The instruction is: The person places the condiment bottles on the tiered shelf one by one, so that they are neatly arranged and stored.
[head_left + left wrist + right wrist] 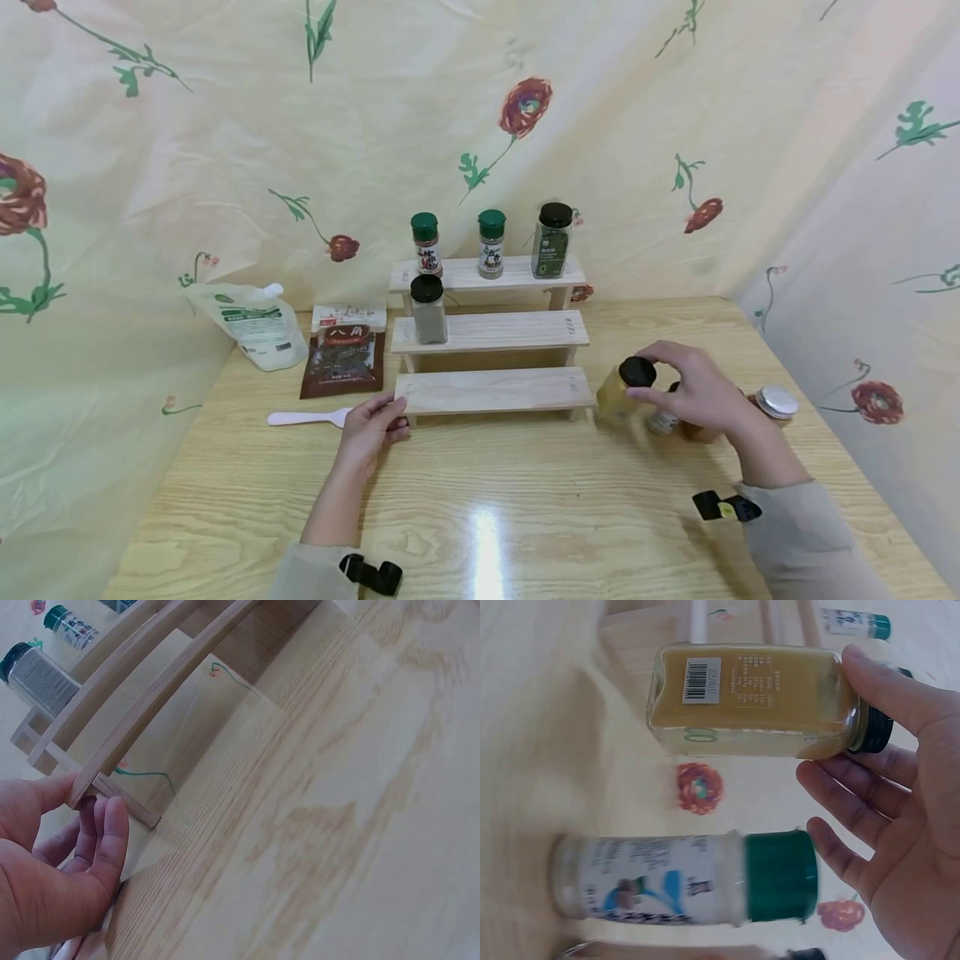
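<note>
Clear glass forms the square, black-lidded jar of yellow powder (750,701), pinched near its lid by the right hand (693,387) beside the pale wooden three-tier rack (491,391). The left hand (371,429) grips the rack's front corner. Probably stiff, slick, breakable; best held around the body.

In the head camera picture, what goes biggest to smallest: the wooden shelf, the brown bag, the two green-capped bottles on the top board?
1. Wooden shelf
2. Brown bag
3. Left bottle and right bottle: too alike to rank
</note>
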The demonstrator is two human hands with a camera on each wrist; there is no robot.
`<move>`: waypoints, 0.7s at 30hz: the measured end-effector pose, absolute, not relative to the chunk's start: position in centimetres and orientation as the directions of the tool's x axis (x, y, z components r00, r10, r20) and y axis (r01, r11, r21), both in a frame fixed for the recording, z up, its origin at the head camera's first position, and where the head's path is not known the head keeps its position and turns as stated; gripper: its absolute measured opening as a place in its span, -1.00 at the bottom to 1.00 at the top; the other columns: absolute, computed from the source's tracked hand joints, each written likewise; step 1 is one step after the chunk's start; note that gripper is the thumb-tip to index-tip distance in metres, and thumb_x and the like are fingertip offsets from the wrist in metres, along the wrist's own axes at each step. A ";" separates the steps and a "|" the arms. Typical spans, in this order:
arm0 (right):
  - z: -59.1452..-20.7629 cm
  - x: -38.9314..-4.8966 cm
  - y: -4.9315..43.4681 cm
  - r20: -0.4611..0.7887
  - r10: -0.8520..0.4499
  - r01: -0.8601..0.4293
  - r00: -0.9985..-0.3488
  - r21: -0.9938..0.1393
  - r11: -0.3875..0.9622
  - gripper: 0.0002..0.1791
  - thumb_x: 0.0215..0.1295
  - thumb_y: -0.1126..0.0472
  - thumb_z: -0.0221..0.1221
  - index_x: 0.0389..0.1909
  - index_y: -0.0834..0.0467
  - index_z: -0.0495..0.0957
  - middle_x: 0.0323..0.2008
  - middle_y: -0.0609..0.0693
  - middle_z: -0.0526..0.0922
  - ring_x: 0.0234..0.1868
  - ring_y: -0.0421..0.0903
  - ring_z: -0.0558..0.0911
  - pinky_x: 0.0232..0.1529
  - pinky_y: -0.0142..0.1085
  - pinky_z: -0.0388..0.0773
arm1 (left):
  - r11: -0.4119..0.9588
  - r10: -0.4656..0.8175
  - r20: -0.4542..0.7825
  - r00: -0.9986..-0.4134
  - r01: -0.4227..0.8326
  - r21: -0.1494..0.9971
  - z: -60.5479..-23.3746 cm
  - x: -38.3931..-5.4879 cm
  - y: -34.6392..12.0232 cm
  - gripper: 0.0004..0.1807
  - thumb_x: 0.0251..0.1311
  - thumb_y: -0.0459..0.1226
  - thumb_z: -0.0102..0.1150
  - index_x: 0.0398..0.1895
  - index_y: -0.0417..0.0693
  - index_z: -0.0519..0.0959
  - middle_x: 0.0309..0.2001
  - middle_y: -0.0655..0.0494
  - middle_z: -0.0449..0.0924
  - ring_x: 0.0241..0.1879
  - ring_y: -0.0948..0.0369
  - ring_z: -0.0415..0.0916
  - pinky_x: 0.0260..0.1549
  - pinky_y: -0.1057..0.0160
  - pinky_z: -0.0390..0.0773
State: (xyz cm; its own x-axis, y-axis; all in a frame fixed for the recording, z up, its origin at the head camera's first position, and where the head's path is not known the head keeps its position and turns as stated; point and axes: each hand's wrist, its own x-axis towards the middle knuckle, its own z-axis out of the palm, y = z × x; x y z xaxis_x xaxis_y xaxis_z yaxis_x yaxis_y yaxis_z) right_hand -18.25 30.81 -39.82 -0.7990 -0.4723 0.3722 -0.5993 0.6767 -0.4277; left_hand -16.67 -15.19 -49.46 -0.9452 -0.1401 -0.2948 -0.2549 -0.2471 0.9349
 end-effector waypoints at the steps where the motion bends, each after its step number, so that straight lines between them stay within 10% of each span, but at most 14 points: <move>1: -39.6 -18.3 30.8 0.384 -0.468 -0.602 -0.796 -0.425 0.676 -0.64 0.12 0.20 0.51 -0.06 0.06 0.67 -0.16 -0.16 0.70 -0.13 -0.15 0.65 -0.09 -0.42 0.60 | -0.247 -0.140 -0.296 -0.945 -0.256 0.934 -49.4 -16.7 -15.2 -0.56 0.41 -0.40 0.19 0.27 -0.47 0.42 -0.33 0.12 0.60 -0.44 0.25 0.59 -0.32 0.34 0.77; 21: -35.9 -20.0 27.8 0.492 -0.346 -0.575 -0.799 -0.457 0.678 -0.64 0.22 0.26 0.43 0.01 0.25 0.63 -0.13 0.05 0.68 -0.18 -0.23 0.57 -0.18 -0.50 0.58 | -0.249 -0.143 -0.303 -0.942 -0.262 0.932 -49.4 -16.7 -15.2 -0.55 0.41 -0.40 0.19 0.27 -0.47 0.41 -0.32 0.10 0.60 -0.44 0.26 0.59 -0.33 0.35 0.77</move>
State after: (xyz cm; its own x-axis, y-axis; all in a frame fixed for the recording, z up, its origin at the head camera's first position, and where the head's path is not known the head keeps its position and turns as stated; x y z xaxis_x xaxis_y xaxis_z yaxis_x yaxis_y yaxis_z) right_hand -20.02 27.77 -35.94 -0.7988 -0.3459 0.4923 -0.5754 0.6781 -0.4572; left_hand -16.68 -15.15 -49.39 -0.9421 -0.1430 -0.3032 -0.2624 -0.2485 0.9324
